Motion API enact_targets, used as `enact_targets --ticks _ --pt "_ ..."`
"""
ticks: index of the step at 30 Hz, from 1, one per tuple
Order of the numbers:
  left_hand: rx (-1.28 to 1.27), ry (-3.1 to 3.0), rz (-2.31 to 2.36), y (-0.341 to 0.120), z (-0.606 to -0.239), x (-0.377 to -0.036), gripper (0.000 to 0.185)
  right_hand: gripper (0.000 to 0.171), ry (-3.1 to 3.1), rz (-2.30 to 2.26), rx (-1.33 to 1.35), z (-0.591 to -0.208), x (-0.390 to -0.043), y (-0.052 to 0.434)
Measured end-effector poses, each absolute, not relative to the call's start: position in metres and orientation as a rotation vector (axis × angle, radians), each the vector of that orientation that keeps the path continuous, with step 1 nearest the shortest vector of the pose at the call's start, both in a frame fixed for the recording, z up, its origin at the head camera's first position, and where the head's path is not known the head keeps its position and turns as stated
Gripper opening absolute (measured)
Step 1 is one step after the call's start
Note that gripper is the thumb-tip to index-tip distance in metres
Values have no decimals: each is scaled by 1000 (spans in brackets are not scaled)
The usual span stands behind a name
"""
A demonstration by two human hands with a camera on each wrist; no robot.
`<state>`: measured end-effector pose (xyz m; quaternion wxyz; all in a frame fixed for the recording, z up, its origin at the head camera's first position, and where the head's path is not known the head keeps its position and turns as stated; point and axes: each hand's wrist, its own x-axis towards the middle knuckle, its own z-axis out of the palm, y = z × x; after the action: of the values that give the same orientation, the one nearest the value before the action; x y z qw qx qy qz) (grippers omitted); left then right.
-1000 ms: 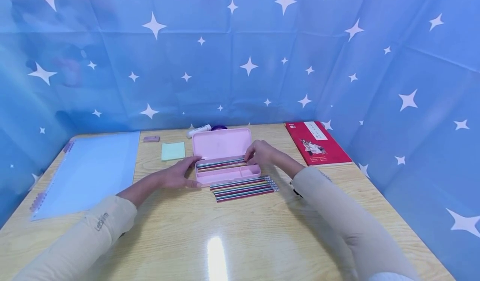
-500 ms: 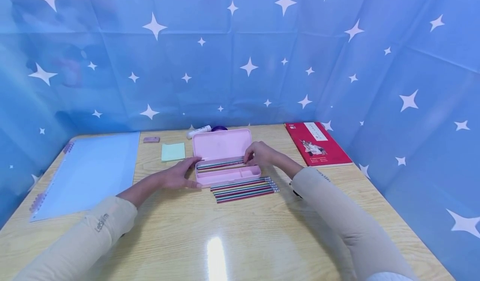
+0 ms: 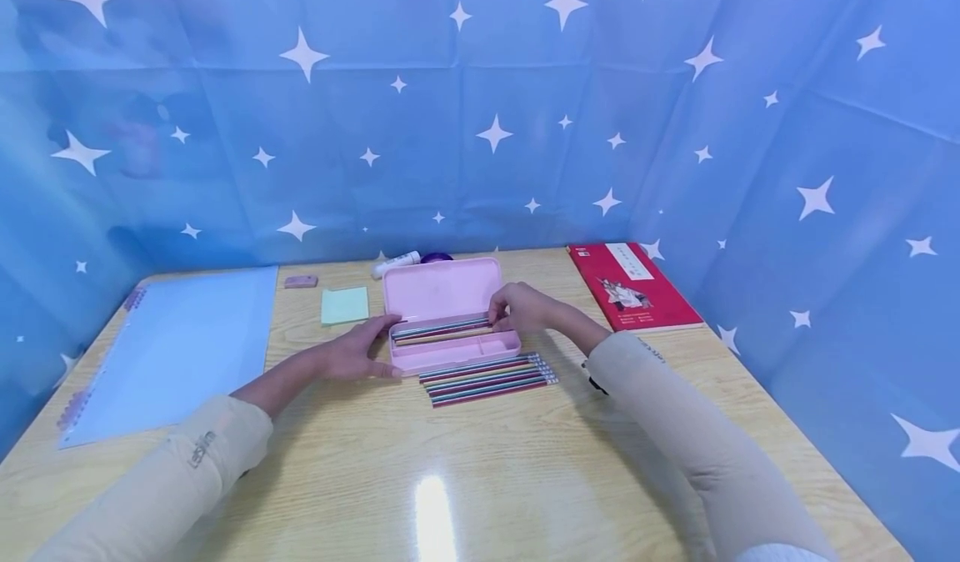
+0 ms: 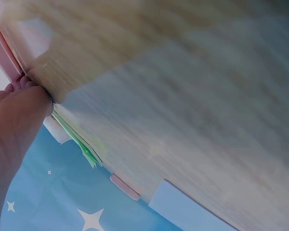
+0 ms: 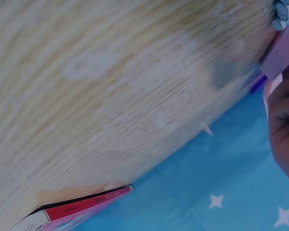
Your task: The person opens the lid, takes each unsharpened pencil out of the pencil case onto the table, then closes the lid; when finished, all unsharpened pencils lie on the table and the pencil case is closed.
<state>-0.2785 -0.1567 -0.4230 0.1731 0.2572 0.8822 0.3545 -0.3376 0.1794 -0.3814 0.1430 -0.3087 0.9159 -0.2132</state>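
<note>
**Two hands at the open pink pencil case**

The pink pencil case (image 3: 450, 328) lies open near the far edge of the table (image 3: 480, 462), about the middle. Its lid leans back toward the blue star wall. Its long side runs left to right, the same way as the table's far edge.

The left hand (image 3: 352, 352) rests against the left end of the case. Its fingers are nearly straight and flat. This looks like a way to keep the case from sliding.

The right hand (image 3: 521, 308) is at the right end. Its fingers are bent and seem to pinch the ends of the pencils in the case (image 3: 438, 329). These pencils lie long-ways in the back part of the case, pointing left and right.

More pencils (image 3: 487, 376) lie in a neat row on the table, just in front of the case. They point the same way, with their eraser ends to the right.

A red book (image 3: 633, 287) sits by the far right corner. A blue folder (image 3: 180, 345) lies by the left edge. A green sticky pad (image 3: 345, 304) is left of the case.
</note>
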Motion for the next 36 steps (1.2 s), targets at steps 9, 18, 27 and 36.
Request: enact_targets --ticks 9,18,27,36 --pt "731 2488 1028 -156 -422 -277 106 7 2624 -592 -865 -375 -334 179" --pt "725 2490 1020 -157 -421 -277 106 6 2588 -565 -883 -367 -332 180" --pt "731 2507 992 -157 -421 -277 106 8 2543 -578 -905 -368 -330 185" --pt "722 2502 997 -157 -421 -276 106 8 2561 -607 -916 -372 -324 187"
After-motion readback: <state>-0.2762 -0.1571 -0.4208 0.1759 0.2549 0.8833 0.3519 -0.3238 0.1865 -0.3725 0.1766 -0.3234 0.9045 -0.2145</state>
